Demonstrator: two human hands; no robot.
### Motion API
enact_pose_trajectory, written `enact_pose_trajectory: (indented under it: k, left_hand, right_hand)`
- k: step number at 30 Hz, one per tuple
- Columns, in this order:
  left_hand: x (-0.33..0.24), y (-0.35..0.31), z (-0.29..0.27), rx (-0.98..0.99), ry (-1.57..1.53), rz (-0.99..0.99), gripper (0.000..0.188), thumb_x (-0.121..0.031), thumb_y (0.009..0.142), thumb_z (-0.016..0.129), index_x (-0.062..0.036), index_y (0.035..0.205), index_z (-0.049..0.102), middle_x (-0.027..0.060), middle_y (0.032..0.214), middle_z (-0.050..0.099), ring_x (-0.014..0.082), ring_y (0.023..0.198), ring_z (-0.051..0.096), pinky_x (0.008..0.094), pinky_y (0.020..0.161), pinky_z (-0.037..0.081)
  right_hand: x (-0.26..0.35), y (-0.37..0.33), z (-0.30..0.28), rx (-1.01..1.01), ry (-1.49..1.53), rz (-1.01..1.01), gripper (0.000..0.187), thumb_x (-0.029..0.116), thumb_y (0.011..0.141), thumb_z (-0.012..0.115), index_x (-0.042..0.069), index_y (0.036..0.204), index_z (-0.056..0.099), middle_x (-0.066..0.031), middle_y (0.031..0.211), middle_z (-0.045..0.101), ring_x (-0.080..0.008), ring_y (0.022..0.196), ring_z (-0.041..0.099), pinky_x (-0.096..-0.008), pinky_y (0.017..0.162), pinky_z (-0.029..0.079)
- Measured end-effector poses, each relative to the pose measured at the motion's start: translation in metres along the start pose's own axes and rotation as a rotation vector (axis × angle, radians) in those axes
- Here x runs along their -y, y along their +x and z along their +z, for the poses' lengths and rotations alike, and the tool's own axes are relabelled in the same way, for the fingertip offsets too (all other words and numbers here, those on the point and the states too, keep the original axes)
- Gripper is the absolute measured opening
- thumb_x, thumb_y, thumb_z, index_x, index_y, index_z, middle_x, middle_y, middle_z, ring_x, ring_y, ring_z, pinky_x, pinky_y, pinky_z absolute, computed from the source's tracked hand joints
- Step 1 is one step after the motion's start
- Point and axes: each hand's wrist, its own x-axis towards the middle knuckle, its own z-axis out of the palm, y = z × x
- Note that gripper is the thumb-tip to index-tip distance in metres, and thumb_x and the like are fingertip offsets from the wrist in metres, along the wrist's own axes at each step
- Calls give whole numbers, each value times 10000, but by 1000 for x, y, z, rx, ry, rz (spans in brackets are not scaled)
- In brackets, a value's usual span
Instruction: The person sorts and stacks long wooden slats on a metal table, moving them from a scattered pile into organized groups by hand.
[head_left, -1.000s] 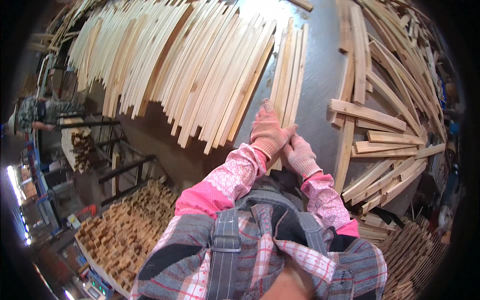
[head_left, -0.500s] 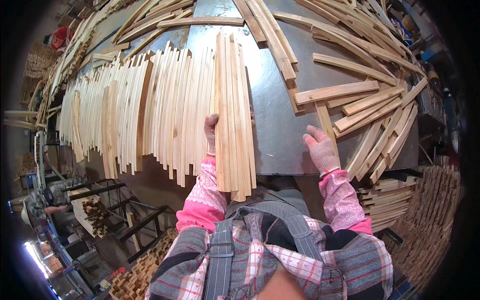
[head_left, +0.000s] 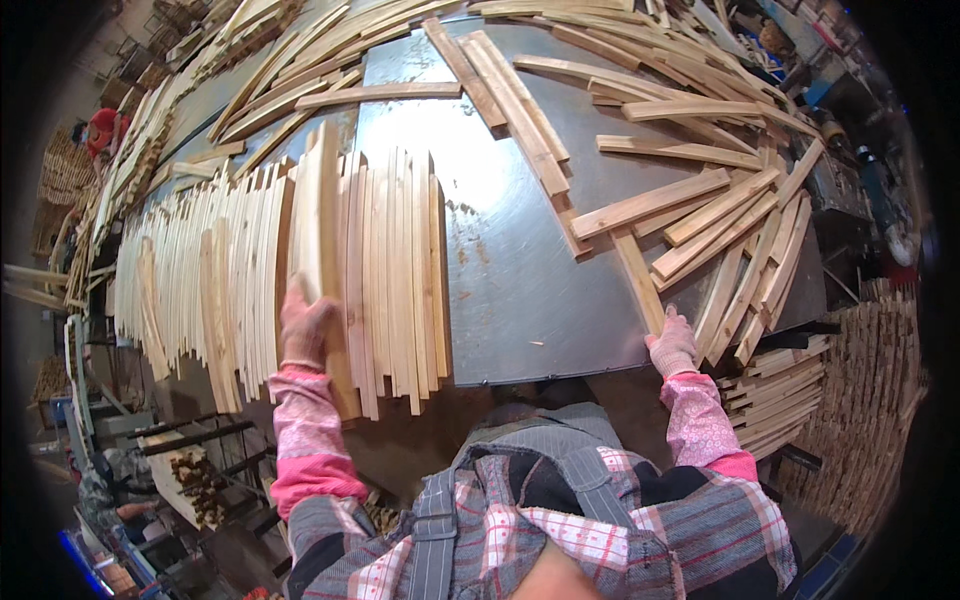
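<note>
Carrying a blurred wooden strip [head_left: 320, 215], the left hand [head_left: 306, 325] had swung leftward over the packed row of pale strips [head_left: 228, 300], whereas half a second earlier it held a bundle at the row's right end; its fingers were wrapped around the strip. Just right of that hand lay more side-by-side strips [head_left: 410, 280], and beyond them the bare metal tabletop [head_left: 510, 310]. Farther right, the right hand [head_left: 673, 345] had come from above the metal to the near end of a loose strip [head_left: 637, 280]; its fingertips met that end, though I could not tell whether they gripped it. Scattered strips [head_left: 652, 203] fanned out ahead of that hand. In effect, one hand seemed busy at the ordered row, the other at the loose wood.
</note>
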Motion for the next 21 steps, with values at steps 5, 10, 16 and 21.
enact_pose_trajectory:
  k: [5,10,16,21]
  left_hand:
    - [36,4,-40,-139,854,-245,980,-153,671,726,20,1535,300,244,1576,315,379,1450,338,408,1209,301]
    - [56,-4,-31,-163,1119,-226,958,-265,711,757,-10,1531,333,218,1578,308,371,1441,344,409,1193,315]
    - [4,4,-23,-249,958,-112,713,-253,821,724,-33,1454,479,228,1507,428,373,1400,411,463,1173,339]
    - [-61,25,112,88,66,119,554,-177,858,725,-6,1363,571,207,1311,619,282,1178,627,368,997,513]
  right_hand:
    - [-37,-33,18,119,533,-144,689,174,736,782,29,1369,554,-180,1304,620,-300,1194,605,-356,1038,464]
    - [21,-69,-65,246,848,-311,588,80,761,705,-8,1331,589,-121,1183,666,-209,1037,638,-311,920,503]
    - [187,69,-203,-50,731,-504,464,281,808,696,-3,1174,670,-192,993,724,-288,936,700,-396,851,538]
    - [306,153,-199,-141,359,-375,849,370,822,801,7,1467,386,-236,1325,590,-362,1227,593,-464,1047,476]
